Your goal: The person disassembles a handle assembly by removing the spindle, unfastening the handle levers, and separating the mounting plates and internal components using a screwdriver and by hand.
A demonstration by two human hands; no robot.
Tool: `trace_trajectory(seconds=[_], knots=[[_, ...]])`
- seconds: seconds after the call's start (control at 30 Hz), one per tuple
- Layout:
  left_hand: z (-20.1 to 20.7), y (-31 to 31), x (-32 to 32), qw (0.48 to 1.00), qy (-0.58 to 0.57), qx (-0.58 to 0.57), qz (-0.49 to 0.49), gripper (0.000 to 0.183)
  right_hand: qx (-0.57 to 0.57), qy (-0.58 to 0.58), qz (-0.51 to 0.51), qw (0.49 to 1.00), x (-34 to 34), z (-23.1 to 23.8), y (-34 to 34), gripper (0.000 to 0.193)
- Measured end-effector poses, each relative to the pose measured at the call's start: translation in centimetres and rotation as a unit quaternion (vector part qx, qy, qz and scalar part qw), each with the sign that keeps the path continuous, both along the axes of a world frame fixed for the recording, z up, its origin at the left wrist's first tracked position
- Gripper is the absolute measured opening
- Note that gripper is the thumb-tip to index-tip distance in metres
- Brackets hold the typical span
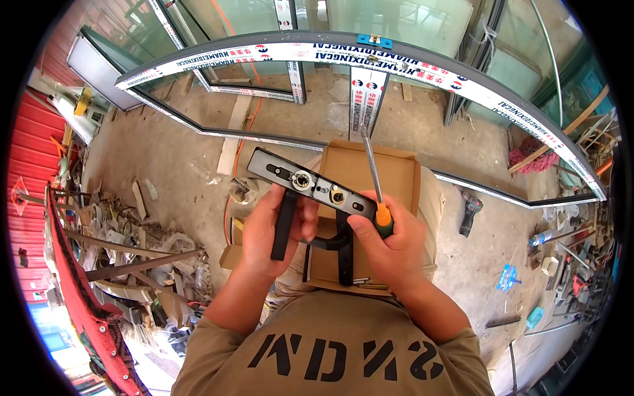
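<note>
My left hand (259, 228) is closed around a door handle (281, 173), its long backplate tilted down to the right. The plate's metal underside faces up, showing a round spindle socket and a brass-coloured part. Its black lever (284, 226) points down toward me over my palm. My right hand (399, 243) grips a screwdriver (384, 214) with an orange and green handle, the shaft pointing up and away. The right thumb lies at the plate's right end. Beneath, an open cardboard box (401, 170) holds a second black handle (345, 261) and several small metal rods (371, 284).
A large dark window frame (205, 59) with protective film stretches across the far side, bearing a blue clamp-like piece (374, 41). A cordless drill (470, 214) lies on the floor at right. Scrap and plastic (178, 264) pile up at left; tools and debris line the right.
</note>
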State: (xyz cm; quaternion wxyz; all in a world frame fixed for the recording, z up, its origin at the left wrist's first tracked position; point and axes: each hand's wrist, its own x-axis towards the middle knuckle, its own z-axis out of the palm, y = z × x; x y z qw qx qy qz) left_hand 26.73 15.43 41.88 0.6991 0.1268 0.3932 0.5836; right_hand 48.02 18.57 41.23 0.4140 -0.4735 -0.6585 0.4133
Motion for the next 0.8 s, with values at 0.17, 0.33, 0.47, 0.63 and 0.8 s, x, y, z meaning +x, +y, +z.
trace_trajectory(seconds=[0.17,0.33,0.47,0.63,0.8], knots=[[-1.5,-0.2,3.5,0.971,0.13,0.144,0.137,0.046,-0.033,0.006,0.002,0.999,-1.3,0.2,-1.6,0.038],[-1.6,0.7,2.3,0.99,0.057,0.092,0.087,0.05,-0.016,0.012,-0.033,0.999,-0.2,-0.7,-1.0,0.037],[0.0,1.4,-0.3,0.991,0.131,0.013,-0.022,0.06,0.011,0.004,-0.051,0.999,1.2,-0.1,0.1,0.037],[0.7,1.1,-0.7,0.984,0.152,0.057,-0.075,0.065,0.01,0.008,-0.026,1.0,0.9,0.6,0.0,0.036],[1.0,1.1,0.2,0.949,0.298,0.064,-0.082,0.071,-0.015,0.004,-0.024,1.0,0.8,0.1,-0.1,0.035]])
